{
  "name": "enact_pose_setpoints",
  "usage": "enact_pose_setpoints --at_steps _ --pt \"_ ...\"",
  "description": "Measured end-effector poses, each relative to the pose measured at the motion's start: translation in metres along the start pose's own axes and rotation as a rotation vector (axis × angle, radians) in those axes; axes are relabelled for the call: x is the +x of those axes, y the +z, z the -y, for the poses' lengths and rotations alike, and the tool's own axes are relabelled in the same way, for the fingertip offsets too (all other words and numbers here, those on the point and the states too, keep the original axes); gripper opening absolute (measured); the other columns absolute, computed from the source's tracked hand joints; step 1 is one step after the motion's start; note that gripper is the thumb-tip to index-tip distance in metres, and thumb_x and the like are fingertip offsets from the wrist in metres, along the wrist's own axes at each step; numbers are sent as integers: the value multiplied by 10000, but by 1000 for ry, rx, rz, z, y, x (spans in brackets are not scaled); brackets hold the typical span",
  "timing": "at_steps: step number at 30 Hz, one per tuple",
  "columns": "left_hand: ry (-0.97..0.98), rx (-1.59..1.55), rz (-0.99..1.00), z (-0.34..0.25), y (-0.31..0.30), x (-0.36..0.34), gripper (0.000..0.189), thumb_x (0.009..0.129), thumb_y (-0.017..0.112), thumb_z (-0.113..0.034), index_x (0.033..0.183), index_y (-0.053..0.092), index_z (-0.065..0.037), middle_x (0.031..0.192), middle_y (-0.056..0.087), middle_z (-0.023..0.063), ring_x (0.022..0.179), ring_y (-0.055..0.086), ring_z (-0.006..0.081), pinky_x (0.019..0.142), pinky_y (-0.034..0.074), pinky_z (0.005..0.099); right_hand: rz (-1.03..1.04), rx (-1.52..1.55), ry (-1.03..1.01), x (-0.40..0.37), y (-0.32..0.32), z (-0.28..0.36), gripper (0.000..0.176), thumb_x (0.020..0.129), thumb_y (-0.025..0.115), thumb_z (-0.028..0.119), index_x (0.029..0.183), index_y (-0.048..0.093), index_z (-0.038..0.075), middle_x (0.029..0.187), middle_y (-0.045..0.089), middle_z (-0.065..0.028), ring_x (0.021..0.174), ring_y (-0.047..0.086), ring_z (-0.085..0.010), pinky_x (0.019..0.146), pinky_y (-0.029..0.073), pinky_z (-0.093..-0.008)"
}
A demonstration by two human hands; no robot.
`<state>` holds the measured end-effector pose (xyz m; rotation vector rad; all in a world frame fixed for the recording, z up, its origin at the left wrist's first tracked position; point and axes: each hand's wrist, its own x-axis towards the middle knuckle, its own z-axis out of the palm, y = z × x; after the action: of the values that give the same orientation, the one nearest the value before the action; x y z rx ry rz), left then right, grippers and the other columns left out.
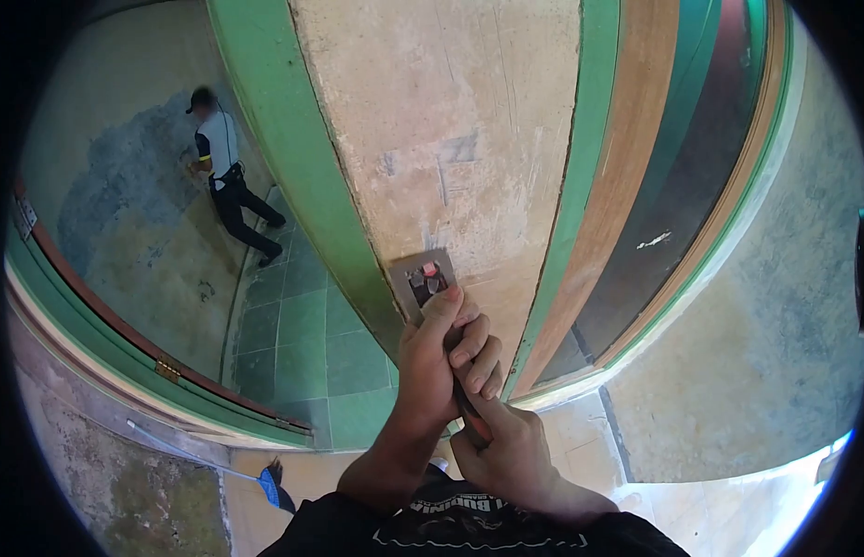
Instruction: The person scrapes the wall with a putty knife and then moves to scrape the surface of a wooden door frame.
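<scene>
Both hands grip a scraper (pixel 401 274) with a wide grey blade, a dark head with a red part, and a dark handle with an orange-red patch. Its blade lies against the worn beige wall panel (pixel 488 121), close to the green frame on the left. My left hand (pixel 432 357) is closed around the upper handle, thumb pressed near the head. Lower down, my right hand (pixel 511 446) is wrapped around the handle's end. Scratches and grey patches mark the panel above the blade.
Through the doorway on the left, a person (pixel 223 153) stands at a patchy grey wall on green floor tiles (pixel 302 320). A blue broom (pixel 276 489) lies at lower left. A wooden-framed window (pixel 627 176) is to the right of the panel.
</scene>
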<state>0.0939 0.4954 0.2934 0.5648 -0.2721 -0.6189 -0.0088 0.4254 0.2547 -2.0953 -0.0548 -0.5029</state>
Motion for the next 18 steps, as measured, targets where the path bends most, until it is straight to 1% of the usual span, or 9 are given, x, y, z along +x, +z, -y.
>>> enact_pose_setpoints --at_steps 4,6,8,9,10,12,15,16,18 --pt "59 36 28 -6 12 3 321 993 383 -325 734 424 -138 483 316 -36 329 371 119 314 408 290 -12 -8 -31 6 -4 5 366 701 625 79 1057 547 52 636 587 -165 562 602 -368 514 486 -450" --pt "44 45 -11 -2 5 0 312 994 382 -325 749 423 -136 495 305 -39 334 366 117 313 398 289 -14 -26 -73 7 -5 2 369 698 629 80 1058 551 53 638 590 -161 562 603 -365 512 486 -447" --pt "58 26 -8 3 -3 -1 310 993 384 -329 752 418 -137 497 302 -40 335 363 116 315 395 290 36 -26 -15 1 -3 -3 361 694 635 81 1045 554 58 648 594 -155 563 605 -360 510 487 -442" --pt "54 17 -13 5 -4 -1 308 992 386 -332 754 414 -138 500 298 -41 336 360 115 317 392 291 31 -22 -21 2 -4 -1 419 692 636 83 1101 554 60 649 593 -153 557 604 -354 508 488 -437" --pt "60 14 -15 3 -2 0 308 992 386 -332 754 414 -138 500 298 -41 336 360 115 317 392 291 37 -24 -25 3 -5 -1 419 692 636 83 1101 554 60 649 593 -153 557 604 -354 508 488 -437" --pt "35 12 -5 -3 9 0 311 991 388 -334 745 401 -144 506 300 -42 340 360 114 327 390 291 6 -36 -51 5 -7 -1 511 687 636 81 1189 539 65 647 592 -153 553 604 -351 507 488 -434" --pt "63 38 20 -4 16 3 314 988 395 -341 737 392 -152 512 300 -42 347 369 116 335 391 290 9 -34 -34 10 -13 2 521 685 636 80 1196 537 70 643 590 -152 549 602 -350 506 489 -432" --pt "67 42 19 -3 13 1 314 988 395 -341 737 392 -152 512 300 -42 347 369 116 335 391 290 10 -30 -37 8 -12 2 521 685 636 80 1196 537 70 643 590 -152 549 602 -350 506 489 -432" --pt "17 22 -44 2 3 -2 315 985 402 -347 736 390 -155 520 301 -42 351 369 115 340 391 290 35 -48 -39 2 -8 -2 433 688 633 80 1112 549 59 639 587 -150 546 601 -356 502 487 -437"
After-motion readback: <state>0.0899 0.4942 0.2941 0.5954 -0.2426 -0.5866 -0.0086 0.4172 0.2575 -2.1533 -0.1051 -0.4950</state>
